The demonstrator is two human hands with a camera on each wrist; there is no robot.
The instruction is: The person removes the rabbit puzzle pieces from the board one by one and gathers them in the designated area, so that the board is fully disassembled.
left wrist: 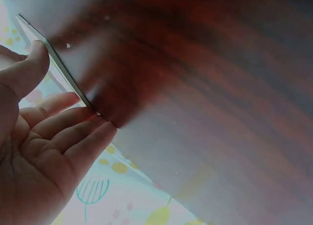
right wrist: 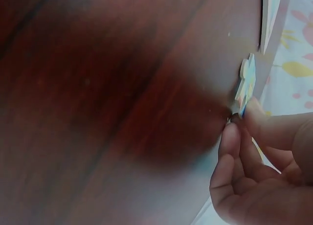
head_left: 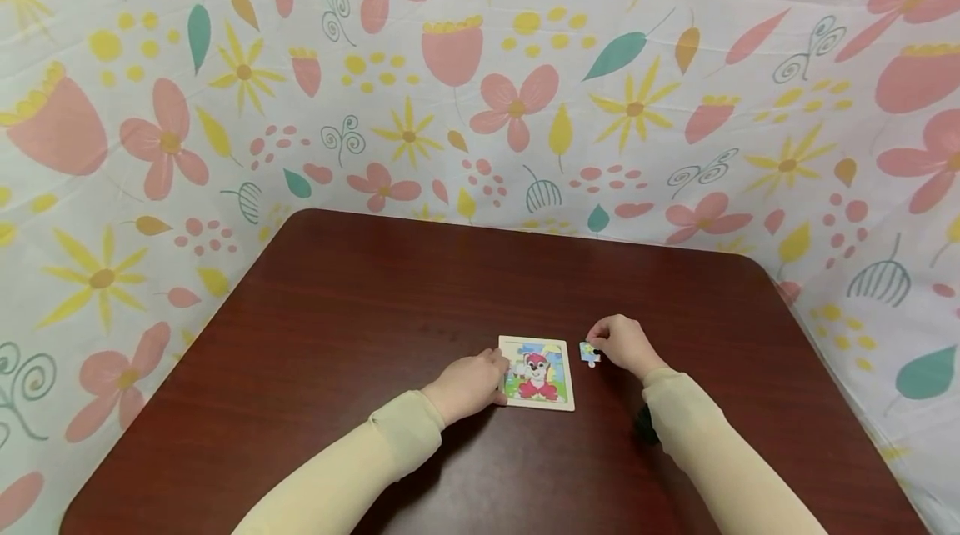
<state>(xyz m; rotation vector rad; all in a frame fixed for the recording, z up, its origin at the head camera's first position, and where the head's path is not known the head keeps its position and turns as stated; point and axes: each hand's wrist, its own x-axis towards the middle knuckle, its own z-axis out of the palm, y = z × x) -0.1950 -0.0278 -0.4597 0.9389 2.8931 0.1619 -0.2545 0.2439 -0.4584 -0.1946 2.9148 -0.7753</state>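
A square jigsaw board with a pale border and a red-and-white rabbit picture lies on the table. My left hand rests against its left side. In the left wrist view, the fingers of that hand are mostly straight at the board's edge, with the thumb touching further along. Right of the board, my right hand pinches a blue jigsaw piece with a yellow patch between thumb and fingertips. The right wrist view shows the piece edge-on, close to the tabletop; its pinched end is partly hidden.
The dark reddish-brown table has rounded far corners. A flower-patterned cloth hangs behind it and along both sides. A small dark object shows beneath the right wrist, mostly hidden by the sleeve.
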